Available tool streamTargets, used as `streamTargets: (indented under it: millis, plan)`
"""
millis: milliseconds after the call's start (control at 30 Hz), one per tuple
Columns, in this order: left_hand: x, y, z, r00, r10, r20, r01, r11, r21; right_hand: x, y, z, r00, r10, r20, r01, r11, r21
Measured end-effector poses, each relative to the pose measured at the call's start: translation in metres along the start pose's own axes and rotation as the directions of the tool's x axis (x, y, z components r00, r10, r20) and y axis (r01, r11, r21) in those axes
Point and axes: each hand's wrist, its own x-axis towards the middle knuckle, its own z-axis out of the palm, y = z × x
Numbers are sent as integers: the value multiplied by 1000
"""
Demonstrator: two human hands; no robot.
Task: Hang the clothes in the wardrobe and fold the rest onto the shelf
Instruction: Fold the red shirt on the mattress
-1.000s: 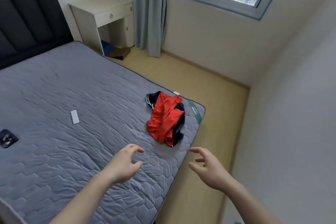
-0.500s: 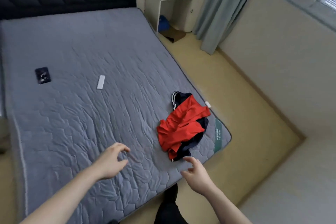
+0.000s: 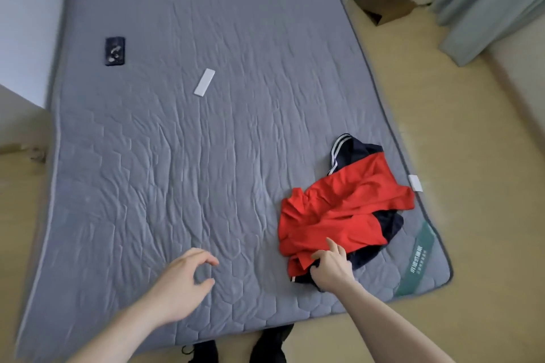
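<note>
Head view: crumpled red and navy garment heap (image 3: pixel 345 212) lies at near right corner of grey quilted bed (image 3: pixel 177 186). Our right hand (image 3: pixel 331 270) pinches heap's near navy edge. Our left hand (image 3: pixel 182 280) hovers farther left, loosely curled, holding nothing.

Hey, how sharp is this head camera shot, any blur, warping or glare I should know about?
Head view: wide-angle warp bows the mattress edges; motion smear softens the far left edge and the dark phone; centre is crisp, with quilting, the red garment and right hand clear; soft even daylight, faint shadows, no glare.
</note>
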Motion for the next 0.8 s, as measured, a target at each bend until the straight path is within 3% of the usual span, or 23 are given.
streamTargets:
  millis: [200,367,433,533,633,800]
  plan:
    - [53,-21,37,999,-31,28,30,999,10,80,19,41,987,88,133,-53,967,-249]
    - [61,-33,48,1000,-19,23,19,1000,4,91,33,55,990,126,60,-107,959,-262]
    - [50,-37,46,1000,-18,15,18,1000,-7,79,24,48,999,27,-31,-32,983,-179]
    - [22,-36,36,1000,1,4,-1,1000,-12,36,-3,21,948,-125,-291,187,963,194]
    - [-14,-27,20,1000,15,12,-15,1000,-4,-34,-38,-24,883,-206,-423,390,823,413]
    - [-75,-2,-1,995,89,-53,-90,996,-27,-167,-100,-91,779,-294,-554,615,527,586]
